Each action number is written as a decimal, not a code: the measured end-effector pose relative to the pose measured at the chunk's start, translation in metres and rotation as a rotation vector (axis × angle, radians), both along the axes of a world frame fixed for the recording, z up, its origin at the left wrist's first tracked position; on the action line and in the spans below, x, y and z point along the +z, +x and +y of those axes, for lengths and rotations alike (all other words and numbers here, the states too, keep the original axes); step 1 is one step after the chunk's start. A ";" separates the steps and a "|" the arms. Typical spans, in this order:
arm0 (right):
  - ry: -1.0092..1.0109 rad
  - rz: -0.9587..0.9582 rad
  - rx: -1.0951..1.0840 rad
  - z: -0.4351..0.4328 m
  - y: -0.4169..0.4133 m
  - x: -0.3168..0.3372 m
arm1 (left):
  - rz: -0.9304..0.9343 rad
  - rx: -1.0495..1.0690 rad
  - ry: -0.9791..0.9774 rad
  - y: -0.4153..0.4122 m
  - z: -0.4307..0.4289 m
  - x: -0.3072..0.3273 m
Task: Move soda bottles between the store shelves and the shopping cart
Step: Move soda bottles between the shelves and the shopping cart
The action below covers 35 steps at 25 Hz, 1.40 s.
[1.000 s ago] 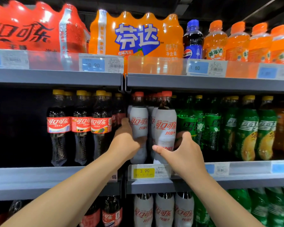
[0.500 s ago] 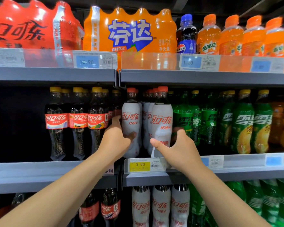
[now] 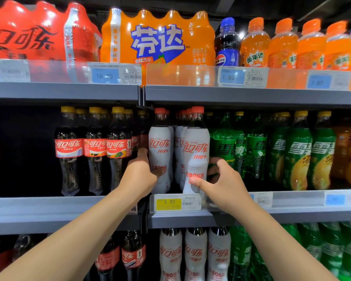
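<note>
1. The left hand (image 3: 139,175) was wrapped round the lower half of a white bottle (image 3: 160,151), thumb across the front and fingers reaching behind its left side: a firm grasp.
2. The right hand (image 3: 225,183) grasped a second white bottle (image 3: 196,149) just to the right, its thumb pressed on the front low down and its fingers curled round the far side.
3. Both bottles stood upright at the front of the middle shelf (image 3: 292,216), close together but apart, directly behind a yellow price tag (image 3: 168,203) reading 3.90. More red-capped white bottles stood in rows behind them.
4. To the left on the same shelf stood dark cola bottles (image 3: 69,147) with yellow caps and red labels; the left hand's fingers sat between the nearest of these and its white bottle.
5. To the right stood green bottles (image 3: 298,155), the nearest just beside the right hand's fingers.
6. On the top shelf (image 3: 251,96) sat a red pack (image 3: 28,33), an orange pack (image 3: 158,41), a blue-capped bottle (image 3: 227,43) and a row of orange bottles (image 3: 282,45).
7. Below the hands, on the next shelf down, stood three more white bottles (image 3: 195,254), with dark ones to their left and green to their right.
</note>
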State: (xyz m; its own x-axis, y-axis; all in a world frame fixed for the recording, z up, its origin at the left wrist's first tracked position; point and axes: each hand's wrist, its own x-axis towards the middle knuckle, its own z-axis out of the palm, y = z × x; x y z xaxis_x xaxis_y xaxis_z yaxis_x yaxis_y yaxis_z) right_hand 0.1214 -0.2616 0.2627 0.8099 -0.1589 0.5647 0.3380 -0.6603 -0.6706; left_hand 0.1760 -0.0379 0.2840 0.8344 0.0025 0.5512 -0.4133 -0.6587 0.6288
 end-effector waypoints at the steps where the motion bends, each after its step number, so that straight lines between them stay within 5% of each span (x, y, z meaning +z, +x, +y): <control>1: -0.008 -0.008 -0.009 0.000 0.000 -0.001 | -0.005 0.006 0.009 -0.001 0.000 -0.001; 15: -0.014 -0.138 0.053 0.004 -0.014 -0.015 | -0.251 0.130 0.016 -0.012 -0.002 -0.008; 23: 0.018 -0.637 0.191 -0.001 -0.054 -0.024 | -0.604 -0.133 0.082 -0.056 0.010 -0.019; 30: 0.022 -0.256 0.410 0.037 -0.090 -0.031 | -0.392 -0.205 0.177 -0.112 0.064 -0.048; 35: -0.069 -0.179 0.457 0.088 -0.121 -0.049 | -0.295 -0.117 0.251 -0.159 0.139 -0.080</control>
State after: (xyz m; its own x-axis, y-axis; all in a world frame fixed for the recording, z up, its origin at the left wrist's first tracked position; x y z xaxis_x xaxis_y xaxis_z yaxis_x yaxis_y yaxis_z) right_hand 0.0006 -0.1737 0.2140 0.6778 0.2321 0.6977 0.7088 -0.4586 -0.5360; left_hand 0.0173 0.1015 0.2041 0.6272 -0.2483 0.7382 -0.6334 -0.7142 0.2979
